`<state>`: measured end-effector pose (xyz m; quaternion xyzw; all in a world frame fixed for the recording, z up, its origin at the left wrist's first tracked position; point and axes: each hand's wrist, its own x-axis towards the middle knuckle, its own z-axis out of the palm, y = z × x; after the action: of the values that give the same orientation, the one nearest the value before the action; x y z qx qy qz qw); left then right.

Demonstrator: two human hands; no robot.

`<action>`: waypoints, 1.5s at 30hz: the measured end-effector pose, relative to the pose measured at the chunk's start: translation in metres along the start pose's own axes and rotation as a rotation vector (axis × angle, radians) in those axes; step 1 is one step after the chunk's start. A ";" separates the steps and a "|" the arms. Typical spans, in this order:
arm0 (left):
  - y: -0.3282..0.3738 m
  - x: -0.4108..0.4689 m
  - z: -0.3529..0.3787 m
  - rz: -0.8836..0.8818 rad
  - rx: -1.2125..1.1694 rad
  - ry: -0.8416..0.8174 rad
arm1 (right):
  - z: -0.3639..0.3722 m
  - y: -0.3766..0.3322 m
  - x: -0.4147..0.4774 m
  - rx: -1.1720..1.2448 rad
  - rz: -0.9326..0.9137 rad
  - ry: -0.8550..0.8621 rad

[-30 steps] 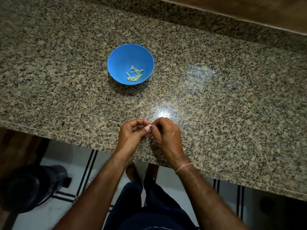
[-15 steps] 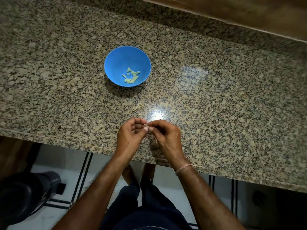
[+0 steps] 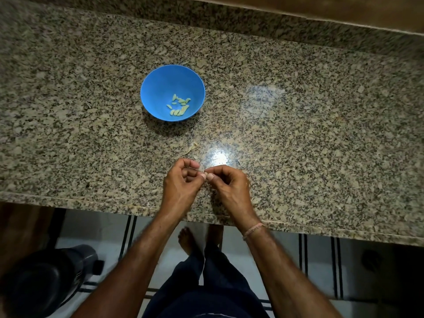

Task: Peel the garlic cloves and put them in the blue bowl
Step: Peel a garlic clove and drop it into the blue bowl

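A blue bowl (image 3: 158, 88) stands on the granite counter (image 3: 298, 145), with several peeled pale garlic cloves (image 3: 179, 106) lying in its bottom. Near the counter's front edge my left hand (image 3: 181, 184) and my right hand (image 3: 229, 187) meet fingertip to fingertip. Both pinch a small garlic clove (image 3: 205, 174) between thumbs and forefingers; the fingers hide most of it. The hands are well in front of the bowl, a little to its right.
Bits of garlic skin (image 3: 191, 148) lie on the counter between the bowl and my hands, another scrap (image 3: 241, 164) to the right. A dark round container (image 3: 46, 278) stands on the floor at lower left. My bare feet (image 3: 187, 239) show below the counter edge.
The view has shifted slightly, so bowl and hands sit a little differently in frame. My hands stay together on the clove, fingers working only slightly.
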<state>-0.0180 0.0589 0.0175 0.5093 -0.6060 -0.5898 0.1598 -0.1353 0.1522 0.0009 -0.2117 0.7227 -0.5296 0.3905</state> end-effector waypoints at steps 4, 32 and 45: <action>-0.001 0.001 0.004 0.032 0.073 -0.017 | 0.004 0.003 0.000 -0.012 0.065 0.026; 0.005 0.004 0.022 -0.032 0.046 -0.025 | -0.030 -0.012 0.007 0.046 0.002 -0.096; 0.003 -0.006 0.039 -0.155 -0.004 0.000 | -0.033 -0.012 0.002 0.315 0.107 -0.142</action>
<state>-0.0475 0.0849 0.0129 0.5546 -0.5633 -0.6016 0.1148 -0.1643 0.1666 0.0159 -0.1460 0.6117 -0.5984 0.4964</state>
